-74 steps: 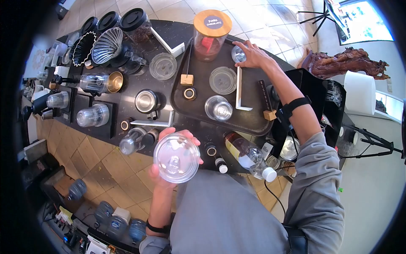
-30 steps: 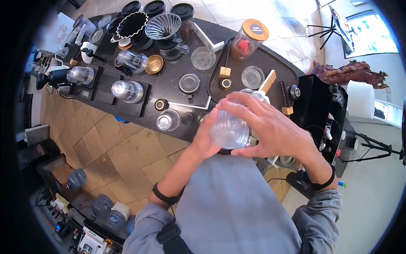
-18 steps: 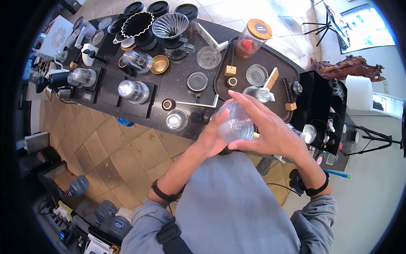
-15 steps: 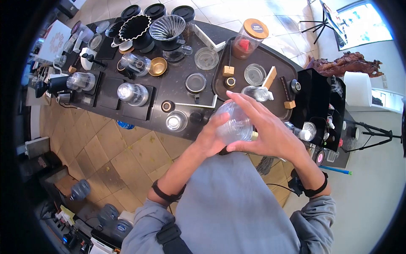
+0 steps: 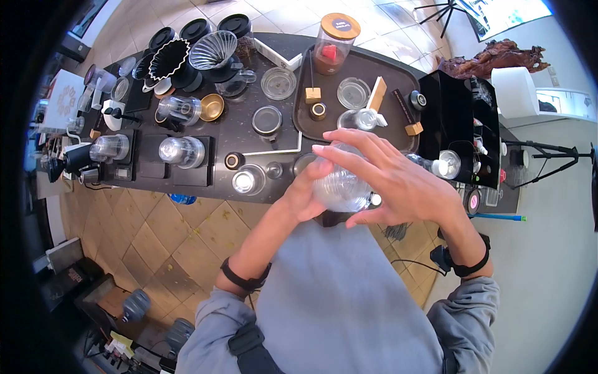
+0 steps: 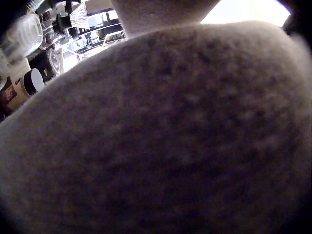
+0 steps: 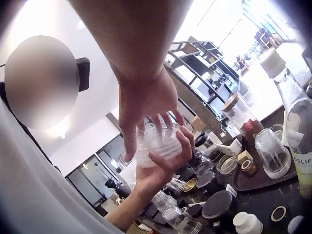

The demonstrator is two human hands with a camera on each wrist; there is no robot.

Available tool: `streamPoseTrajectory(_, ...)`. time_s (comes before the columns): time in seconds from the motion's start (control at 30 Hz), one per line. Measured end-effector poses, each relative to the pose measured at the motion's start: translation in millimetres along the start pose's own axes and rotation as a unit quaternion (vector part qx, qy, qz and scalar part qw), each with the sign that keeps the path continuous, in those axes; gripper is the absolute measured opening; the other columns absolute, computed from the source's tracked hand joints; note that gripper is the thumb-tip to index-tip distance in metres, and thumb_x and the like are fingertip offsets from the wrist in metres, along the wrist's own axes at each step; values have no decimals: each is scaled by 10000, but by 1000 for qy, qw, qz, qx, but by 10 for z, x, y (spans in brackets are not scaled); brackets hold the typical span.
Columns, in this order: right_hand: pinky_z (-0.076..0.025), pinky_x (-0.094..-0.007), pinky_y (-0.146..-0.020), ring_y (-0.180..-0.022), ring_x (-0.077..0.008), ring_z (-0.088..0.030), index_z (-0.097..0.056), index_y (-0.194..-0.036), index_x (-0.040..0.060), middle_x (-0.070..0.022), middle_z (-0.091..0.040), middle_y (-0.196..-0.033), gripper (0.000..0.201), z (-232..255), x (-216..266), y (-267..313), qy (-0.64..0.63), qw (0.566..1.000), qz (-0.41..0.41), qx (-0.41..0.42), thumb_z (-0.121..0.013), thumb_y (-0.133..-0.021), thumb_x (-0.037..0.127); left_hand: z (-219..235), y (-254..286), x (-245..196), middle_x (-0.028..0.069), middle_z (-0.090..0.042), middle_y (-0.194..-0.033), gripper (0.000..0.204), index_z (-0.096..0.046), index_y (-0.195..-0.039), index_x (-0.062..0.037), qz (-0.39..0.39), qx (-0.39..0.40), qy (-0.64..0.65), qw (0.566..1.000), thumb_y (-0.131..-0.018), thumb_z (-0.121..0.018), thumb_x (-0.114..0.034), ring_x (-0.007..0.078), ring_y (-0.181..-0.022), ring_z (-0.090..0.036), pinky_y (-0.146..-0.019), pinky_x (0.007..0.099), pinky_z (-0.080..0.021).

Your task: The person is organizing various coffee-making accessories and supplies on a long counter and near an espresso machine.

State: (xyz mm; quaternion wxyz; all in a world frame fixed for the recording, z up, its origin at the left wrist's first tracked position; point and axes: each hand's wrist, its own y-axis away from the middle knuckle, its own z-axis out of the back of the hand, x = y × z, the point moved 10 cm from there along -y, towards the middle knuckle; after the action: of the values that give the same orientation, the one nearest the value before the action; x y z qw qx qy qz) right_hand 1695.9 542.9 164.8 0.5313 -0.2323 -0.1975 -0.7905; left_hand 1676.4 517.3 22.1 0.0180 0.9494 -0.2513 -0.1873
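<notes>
In the head view, both my hands are round a clear ribbed jar, held up before my apron at the counter's near edge. My left hand grips it from the left and below; the right wrist view shows the left fingers wrapped on its side. The right hand arches over the jar from the other side, its fingertips at the top rim in the right wrist view and its thumb down along the side. Most of the left wrist view is filled by a dark, blurred surface.
Behind the hands, a dark tray bears a wood-lidded jar and an upturned glass. A white-capped bottle lies beside the right hand. To the left are glass drippers, a gold bowl and several glasses.
Earlier, my left hand held a clear round vessel alone while the right reached a small clear piece on the tray. The right hand has come back to the left; lately both hands hardly move.
</notes>
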Motion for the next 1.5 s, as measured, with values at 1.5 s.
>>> streamPoseTrajectory(1.5, -514, -428, -913, -1164, -338, -504, -553, -1263, 204, -125, -481, -1294, 704, 113, -202, 585, 67, 989, -61, -115, -831, -616, 210, -249, -320, 293, 100, -535, -1334, 419, -453, -1351, -135, 105, -112, 39, 987, -1033, -307, -366, 279, -1259, -521, -1039, 497, -435)
